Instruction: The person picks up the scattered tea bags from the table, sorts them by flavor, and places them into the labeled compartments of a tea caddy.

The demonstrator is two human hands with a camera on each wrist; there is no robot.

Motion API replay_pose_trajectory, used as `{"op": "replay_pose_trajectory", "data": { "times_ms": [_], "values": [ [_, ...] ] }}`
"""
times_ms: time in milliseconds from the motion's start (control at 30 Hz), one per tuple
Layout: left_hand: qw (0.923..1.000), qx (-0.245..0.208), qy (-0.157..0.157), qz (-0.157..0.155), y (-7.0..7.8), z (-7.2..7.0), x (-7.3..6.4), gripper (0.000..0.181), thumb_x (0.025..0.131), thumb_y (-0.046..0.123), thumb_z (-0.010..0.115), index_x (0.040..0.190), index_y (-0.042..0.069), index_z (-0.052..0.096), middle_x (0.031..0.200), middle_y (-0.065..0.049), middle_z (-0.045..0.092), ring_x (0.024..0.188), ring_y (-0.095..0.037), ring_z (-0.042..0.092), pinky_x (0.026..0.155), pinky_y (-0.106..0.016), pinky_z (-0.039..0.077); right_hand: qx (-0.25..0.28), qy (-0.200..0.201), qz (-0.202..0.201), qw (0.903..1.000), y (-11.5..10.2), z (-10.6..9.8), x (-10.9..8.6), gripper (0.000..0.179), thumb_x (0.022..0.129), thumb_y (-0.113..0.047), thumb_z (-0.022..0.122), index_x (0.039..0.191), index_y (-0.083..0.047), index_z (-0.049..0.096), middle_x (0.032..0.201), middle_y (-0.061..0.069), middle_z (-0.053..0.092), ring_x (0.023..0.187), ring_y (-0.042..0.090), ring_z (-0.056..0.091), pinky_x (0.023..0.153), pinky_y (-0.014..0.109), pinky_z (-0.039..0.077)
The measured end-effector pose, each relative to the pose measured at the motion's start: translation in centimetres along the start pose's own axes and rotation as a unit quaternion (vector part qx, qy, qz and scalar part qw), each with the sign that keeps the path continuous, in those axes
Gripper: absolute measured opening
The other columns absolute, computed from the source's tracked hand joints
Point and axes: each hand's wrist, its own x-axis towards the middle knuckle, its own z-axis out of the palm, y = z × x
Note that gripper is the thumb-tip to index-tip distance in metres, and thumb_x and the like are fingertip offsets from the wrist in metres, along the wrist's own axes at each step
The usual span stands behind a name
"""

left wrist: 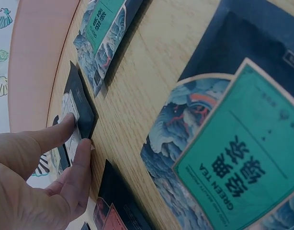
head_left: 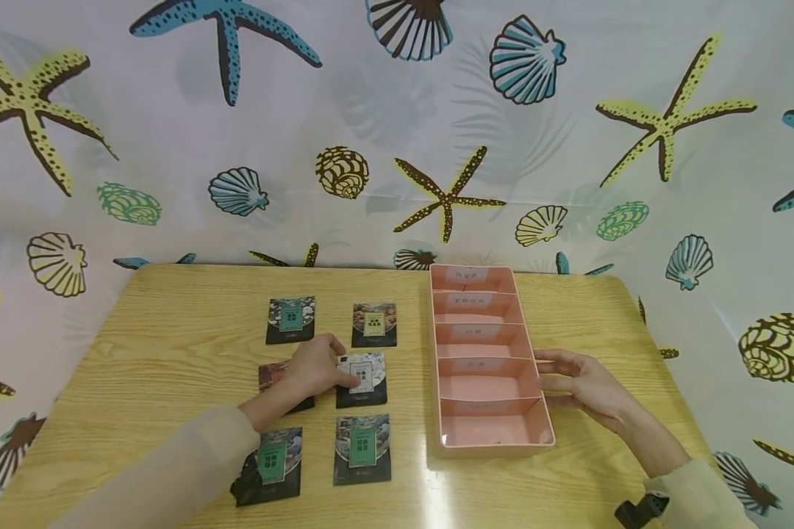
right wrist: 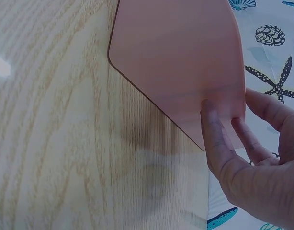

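My left hand (head_left: 314,367) pinches the left edge of a tea packet (head_left: 370,375) with a white label and dark lower band. In the left wrist view, the thumb lies on the packet's face and the fingers are at its edge. Under that wrist, a reddish packet (head_left: 273,373) is partly covered. A pink box (head_left: 496,450) with several labelled compartments stands to the right, with no packets seen inside. The fingertips of my right hand (head_left: 585,386) touch the box's right outer wall, as the right wrist view also shows.
Two green-labelled packets (head_left: 362,450) (head_left: 279,464) lie nearest me. A teal-labelled packet (head_left: 291,321) and a yellow-labelled packet (head_left: 373,325) lie farther back. The wooden table (head_left: 172,323) ends at a patterned cloth (head_left: 344,228) behind.
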Motion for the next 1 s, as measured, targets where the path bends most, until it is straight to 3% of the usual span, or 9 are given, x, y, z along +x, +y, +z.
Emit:
{"op": "replay_pose_trajectory", "data": {
  "times_ms": [167, 300, 733, 1000],
  "values": [
    [0.9997, 0.019, 0.008, 0.016, 0.0, 0.0, -0.2, 0.056, 0.076, 0.026, 0.097, 0.114, -0.003, 0.069, 0.096, -0.015, 0.071, 0.074, -0.021, 0.064, 0.064, -0.034, 0.052, -0.003, -0.004, -0.003, 1.0, 0.0, 0.1, 0.0, 0.069, 0.103, -0.015, 0.069, 0.161, 0.004, 0.035, 0.157, 0.032, 0.047, 0.121, 0.019, 0.071, 0.099, 0.038, 0.062],
    [0.9998, 0.006, 0.01, 0.016, -0.3, 0.0, -0.2, 0.055, 0.076, 0.027, 0.097, 0.111, -0.001, 0.066, 0.097, -0.016, 0.068, 0.074, -0.023, 0.06, 0.062, -0.033, 0.048, -0.005, -0.007, -0.004, 1.0, 0.0, 0.1, 0.0, 0.069, 0.103, -0.016, 0.069, 0.161, 0.004, 0.035, 0.156, 0.031, 0.047, 0.12, 0.018, 0.071, 0.099, 0.038, 0.062],
    [0.9936, -0.103, 0.036, 0.029, -0.2, -0.3, -0.2, 0.041, 0.084, 0.016, 0.09, 0.113, 0.002, 0.064, 0.105, -0.019, 0.071, 0.079, -0.023, 0.066, 0.064, -0.035, 0.054, -0.007, -0.009, -0.004, 0.9999, -0.1, -0.1, 0.0, 0.069, 0.104, -0.017, 0.068, 0.161, 0.003, 0.035, 0.152, 0.027, 0.052, 0.119, 0.017, 0.071, 0.099, 0.039, 0.062],
    [0.982, -0.183, 0.014, 0.042, 0.7, -0.6, -0.5, 0.034, 0.088, 0.007, 0.085, 0.112, 0.003, 0.063, 0.095, -0.012, 0.064, 0.067, -0.022, 0.067, 0.064, -0.038, 0.062, 0.001, -0.015, 0.002, 0.9999, -0.1, 0.1, 0.0, 0.072, 0.104, -0.017, 0.068, 0.163, 0.003, 0.031, 0.16, 0.032, 0.043, 0.122, 0.017, 0.07, 0.101, 0.04, 0.061]
  ]
}}
